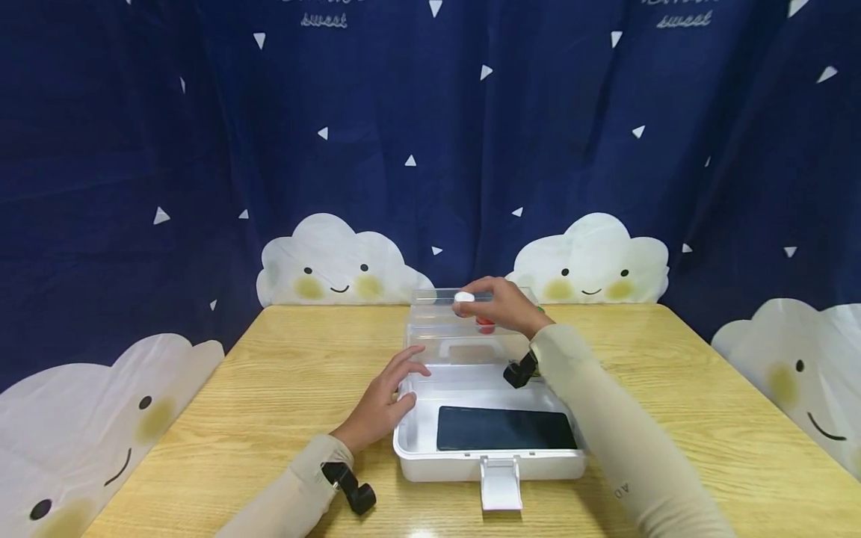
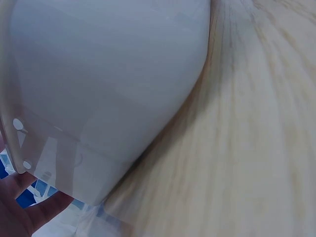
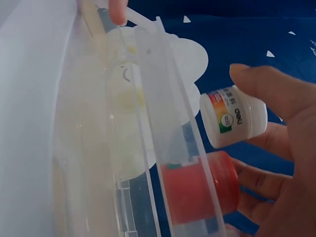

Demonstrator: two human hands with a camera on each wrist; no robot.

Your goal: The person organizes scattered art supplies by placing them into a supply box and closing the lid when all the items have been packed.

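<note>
My right hand [image 1: 507, 305] pinches a small white paint jar [image 3: 229, 116] with a coloured label, between thumb and fingers. It holds the jar over the clear compartment tray [image 3: 170, 98] of a white plastic case [image 1: 444, 467]. A red paint jar [image 3: 197, 190] sits in that tray, right beside the white one in the right wrist view. My left hand [image 1: 385, 403] is at the case's left rim, its fingers loosely bent with nothing in them. In the left wrist view its fingers [image 2: 49, 210] show beyond the case's edge.
Inside the case lies a dark flat rectangle [image 1: 504, 430]. A white latch [image 1: 501, 486] hangs down at the front. The wooden table [image 1: 323, 336] runs on both sides, and a blue curtain [image 1: 377, 187] with cloud shapes hangs behind.
</note>
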